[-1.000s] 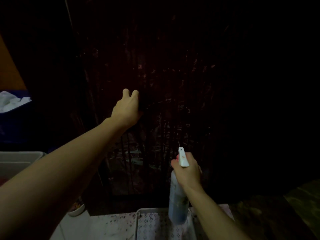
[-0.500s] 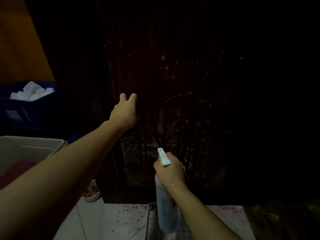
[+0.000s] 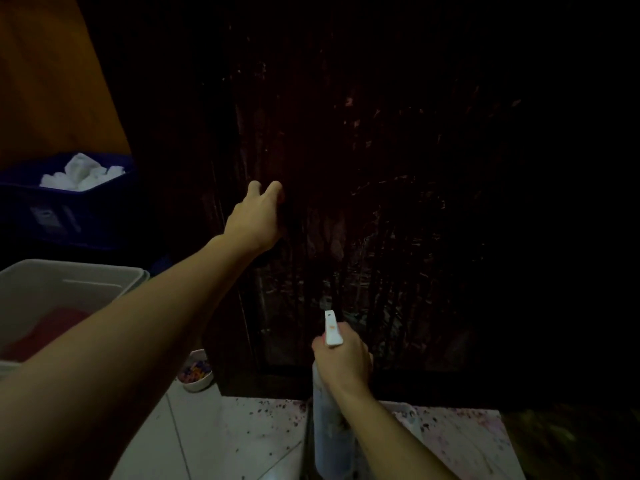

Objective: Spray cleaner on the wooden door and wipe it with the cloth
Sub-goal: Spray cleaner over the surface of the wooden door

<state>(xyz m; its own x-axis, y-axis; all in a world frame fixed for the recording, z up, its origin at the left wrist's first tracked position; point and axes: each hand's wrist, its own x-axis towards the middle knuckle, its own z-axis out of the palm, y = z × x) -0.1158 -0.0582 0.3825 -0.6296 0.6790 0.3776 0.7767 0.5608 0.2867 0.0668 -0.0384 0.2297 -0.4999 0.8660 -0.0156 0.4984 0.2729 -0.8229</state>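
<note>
Wiping the streaked wooden door (image 3: 398, 209), left hand (image 3: 258, 216) fingers curl on a dark cloth (image 3: 289, 216); right hand (image 3: 343, 362) fingers wrap the spray bottle (image 3: 329, 420), likely respraying next.

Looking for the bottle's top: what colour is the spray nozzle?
White, clearest in the head view: spray nozzle.

No text, brand, number or sign can be read anywhere. The dark blue plastic bin (image 3: 69, 216) at the left carries a pale rectangular label (image 3: 45, 216), but its print is too dim and blurred to make out. The white trigger head (image 3: 333, 329) of the translucent spray bottle (image 3: 329, 427) shows a small orange mark, not legible.
</note>
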